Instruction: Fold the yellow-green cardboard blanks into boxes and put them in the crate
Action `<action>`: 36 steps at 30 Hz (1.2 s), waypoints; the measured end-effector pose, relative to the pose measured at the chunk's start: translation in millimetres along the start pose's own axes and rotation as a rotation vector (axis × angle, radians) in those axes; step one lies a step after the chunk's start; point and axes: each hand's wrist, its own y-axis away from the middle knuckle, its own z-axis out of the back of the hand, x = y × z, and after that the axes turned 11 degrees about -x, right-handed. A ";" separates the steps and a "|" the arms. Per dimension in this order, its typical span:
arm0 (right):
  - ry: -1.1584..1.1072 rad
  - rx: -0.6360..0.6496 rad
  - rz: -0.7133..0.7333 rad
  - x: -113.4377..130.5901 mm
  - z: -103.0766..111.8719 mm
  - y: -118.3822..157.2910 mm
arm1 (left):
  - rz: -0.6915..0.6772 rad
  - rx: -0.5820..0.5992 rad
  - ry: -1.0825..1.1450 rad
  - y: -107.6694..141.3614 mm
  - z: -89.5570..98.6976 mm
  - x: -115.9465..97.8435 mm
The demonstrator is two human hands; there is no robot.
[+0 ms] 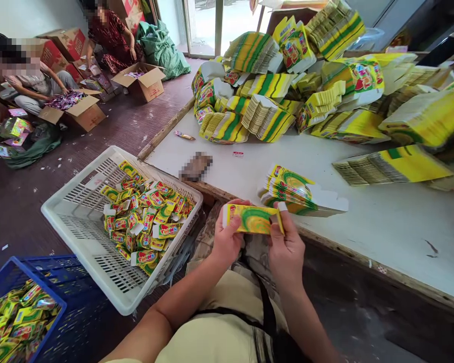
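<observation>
Between my two hands is a small yellow and green cardboard box (255,220), held level above my lap at the table's edge. My left hand (228,237) grips its left end, thumb on the front face. At the right end, my right hand (286,247) pinches the end flap with thumb and fingers; a white tab sticks up there. Just beyond, a fanned stack of flat yellow cartons (291,189) lies on the white table (227,174). To my left, a white plastic basket (79,201) holds many yellow boxes (147,217), some with white flaps showing.
Bundles of flat cartons (268,113) are heaped along the table's far side. A blue crate (56,297) of yellow boxes stands at lower left. Two people (113,40) sit at the back left by open cardboard boxes (142,83). A green sack (164,53) stands near the door.
</observation>
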 end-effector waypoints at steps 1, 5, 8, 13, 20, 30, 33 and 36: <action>0.040 0.017 0.076 1.2 -1.4 1.1 | 0.017 -0.013 0.002 1.3 -0.8 -0.2; 0.161 0.184 0.398 8.0 -1.2 -0.8 | -0.002 -0.065 0.009 -1.1 1.6 -5.2; 0.141 0.278 0.420 11.9 6.1 -9.7 | -0.009 -0.080 0.023 -6.0 4.4 -7.8; 0.088 0.366 0.325 15.9 15.6 -19.6 | -0.001 -0.086 -0.009 -8.4 4.5 -5.9; 0.063 0.270 0.231 16.2 9.7 -18.9 | 0.011 -0.127 -0.006 -6.5 1.7 -3.8; -0.019 0.274 0.035 14.5 2.4 -25.7 | -0.209 -0.070 -0.321 -11.7 6.1 -32.4; 0.137 0.122 0.157 12.0 17.9 -62.2 | -0.486 -0.157 -0.712 -24.3 32.6 -88.7; 0.434 -0.109 0.237 1.1 38.7 -106.4 | -0.792 -0.330 -1.277 -39.3 70.7 -144.6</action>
